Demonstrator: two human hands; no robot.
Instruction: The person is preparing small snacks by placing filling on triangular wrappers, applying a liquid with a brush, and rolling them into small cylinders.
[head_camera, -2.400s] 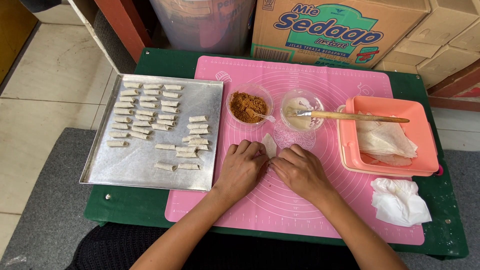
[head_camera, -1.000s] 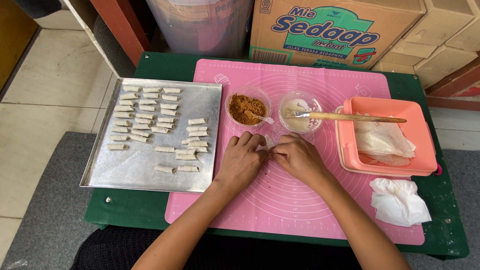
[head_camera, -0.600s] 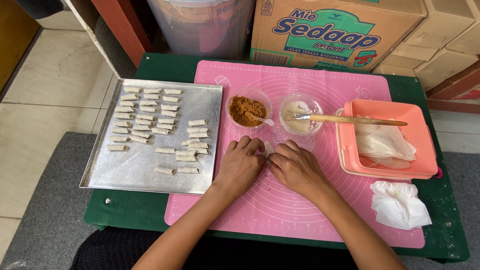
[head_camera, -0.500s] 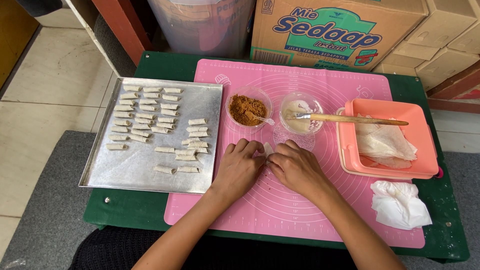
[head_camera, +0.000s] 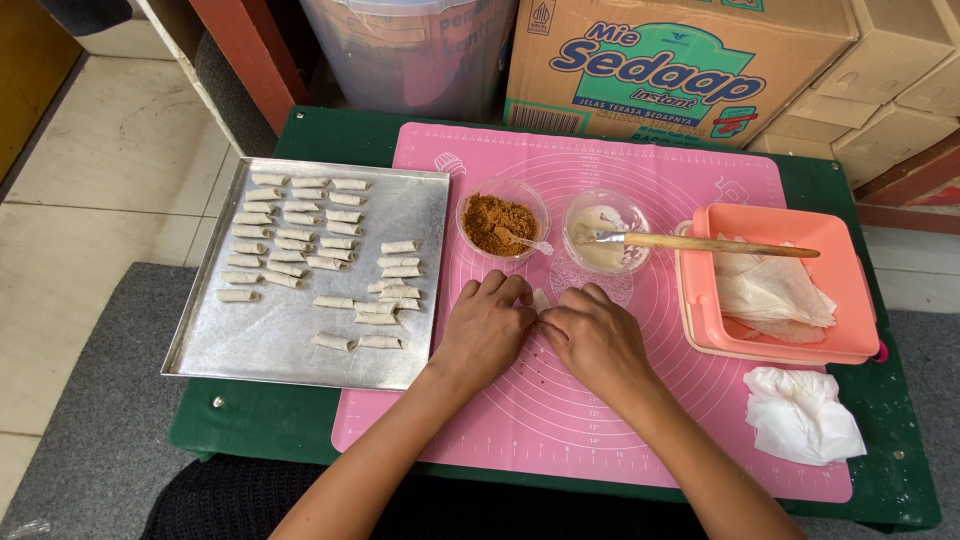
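My left hand (head_camera: 485, 330) and my right hand (head_camera: 597, 338) lie side by side on the pink silicone mat (head_camera: 640, 420), fingertips pressed on a small pale pastry wrapper (head_camera: 540, 299) between them. Most of the wrapper is hidden under the fingers. Just beyond the hands stand a clear bowl of brown crumbly filling (head_camera: 500, 221) with a small spoon and a clear bowl of whitish paste (head_camera: 603, 235) with a wooden-handled brush (head_camera: 720, 245) resting across it.
A metal tray (head_camera: 290, 340) at the left holds several small rolled pastries (head_camera: 300, 230). At the right a salmon-coloured box (head_camera: 850, 290) holds flat wrappers (head_camera: 775, 290); a crumpled white tissue (head_camera: 800, 415) lies below it. Cardboard boxes (head_camera: 680, 60) and a plastic bin (head_camera: 420, 50) stand behind the green table (head_camera: 890, 470).
The wrapper stood up between my fingers at first; both hands have since closed over it and pressed it flat onto the mat, hiding most of it.
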